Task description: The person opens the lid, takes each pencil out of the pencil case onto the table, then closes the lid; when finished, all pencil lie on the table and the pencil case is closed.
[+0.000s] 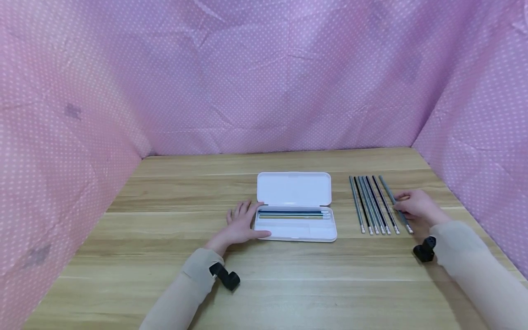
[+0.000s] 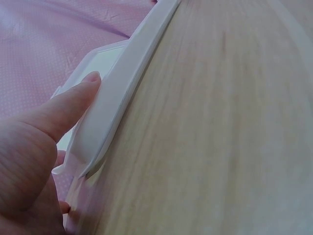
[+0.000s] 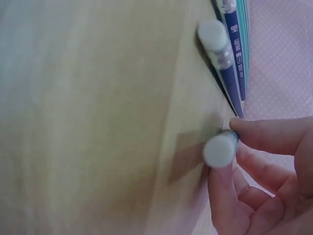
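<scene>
A white pencil case (image 1: 284,234) lies with its lid (image 1: 294,189) folded back on the wooden table. Several pencils (image 1: 290,212) lie lengthwise along its hinge side. My left hand (image 1: 240,227) is spread at the case's left end, thumb on the front rim and fingers around the back corner. In the left wrist view, the extended thumb (image 2: 73,105) touches the white wall. Off to the right, my right hand (image 1: 417,206) pinches the rightmost pencil (image 1: 386,187) between thumb and fingers. Its white eraser end (image 3: 218,151) faces the right wrist camera.
Left of the pinched pencil, several blue, green and dark pencils (image 1: 368,206) lie side by side, eraser ends toward me. Wooden table (image 1: 297,284) surface extends in front of the case. Pink dotted cloth (image 1: 280,91) hangs behind and at both sides.
</scene>
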Demonstrator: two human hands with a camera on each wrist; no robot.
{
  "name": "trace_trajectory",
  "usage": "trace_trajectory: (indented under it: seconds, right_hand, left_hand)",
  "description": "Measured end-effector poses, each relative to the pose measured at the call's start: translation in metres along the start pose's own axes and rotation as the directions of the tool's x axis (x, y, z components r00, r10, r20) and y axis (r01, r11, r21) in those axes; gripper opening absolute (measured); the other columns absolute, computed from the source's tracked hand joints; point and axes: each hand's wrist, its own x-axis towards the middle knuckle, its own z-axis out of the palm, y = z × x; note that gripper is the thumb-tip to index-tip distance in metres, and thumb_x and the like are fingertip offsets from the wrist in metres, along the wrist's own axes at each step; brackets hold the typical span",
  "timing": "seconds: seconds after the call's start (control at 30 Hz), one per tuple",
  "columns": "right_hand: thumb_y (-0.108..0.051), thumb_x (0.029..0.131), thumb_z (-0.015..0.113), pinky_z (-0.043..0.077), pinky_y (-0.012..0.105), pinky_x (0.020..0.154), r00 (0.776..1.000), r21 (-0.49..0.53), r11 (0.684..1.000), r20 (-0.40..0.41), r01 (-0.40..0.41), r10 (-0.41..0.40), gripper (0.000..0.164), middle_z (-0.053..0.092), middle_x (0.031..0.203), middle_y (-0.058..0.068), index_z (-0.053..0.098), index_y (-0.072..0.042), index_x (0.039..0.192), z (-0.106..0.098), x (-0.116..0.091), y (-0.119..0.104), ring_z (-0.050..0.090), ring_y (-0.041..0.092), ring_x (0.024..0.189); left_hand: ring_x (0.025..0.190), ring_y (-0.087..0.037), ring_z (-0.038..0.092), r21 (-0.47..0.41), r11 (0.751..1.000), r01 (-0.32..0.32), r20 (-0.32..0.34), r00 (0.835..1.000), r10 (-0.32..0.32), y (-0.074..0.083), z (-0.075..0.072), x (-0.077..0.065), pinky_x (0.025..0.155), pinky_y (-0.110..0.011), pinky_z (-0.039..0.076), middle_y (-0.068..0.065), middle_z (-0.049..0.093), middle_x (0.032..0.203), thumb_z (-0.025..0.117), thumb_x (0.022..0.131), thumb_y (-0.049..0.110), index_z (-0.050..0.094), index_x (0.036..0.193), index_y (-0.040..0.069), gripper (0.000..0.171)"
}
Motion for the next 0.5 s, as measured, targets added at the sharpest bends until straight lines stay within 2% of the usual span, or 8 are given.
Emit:
trace_trajectory:
  seconds: [0.33, 0.5]
  right_hand:
    - [-0.006, 0.088, 0.059, 0.053, 0.024, 0.062, 1.000, 0.064, 0.998, -0.004, -0.008, 0.009, 0.052, 0.060, 0.094, 0.015, 0.038, 0.021, 0.127, 0.0027, 0.0014, -0.0007, 0.058, 0.007, 0.070]
    - [-0.006, 0.088, 0.059, 0.053, 0.024, 0.059, 1.000, 0.037, 0.999, -0.013, 0.008, -0.008, 0.049, 0.061, 0.089, 0.013, 0.041, 0.021, 0.124, 0.0041, 0.0004, -0.0020, 0.058, 0.007, 0.065]
  left_hand:
    - [0.144, -0.041, -0.001, -0.007, 1.000, 0.005, 0.005, 1.000, -0.005, 0.0008, -0.0008, -0.0007, 0.106, -0.065, -0.006, -0.019, 0.010, 0.157, 0.071, 0.077, 0.053, 0.027, 0.147, 0.030, 0.085]
    - [0.144, -0.040, -0.002, -0.005, 1.000, 0.009, 0.013, 1.000, -0.009, 0.0010, -0.0007, -0.0009, 0.106, -0.065, -0.007, -0.018, 0.009, 0.157, 0.071, 0.077, 0.053, 0.026, 0.147, 0.030, 0.087]
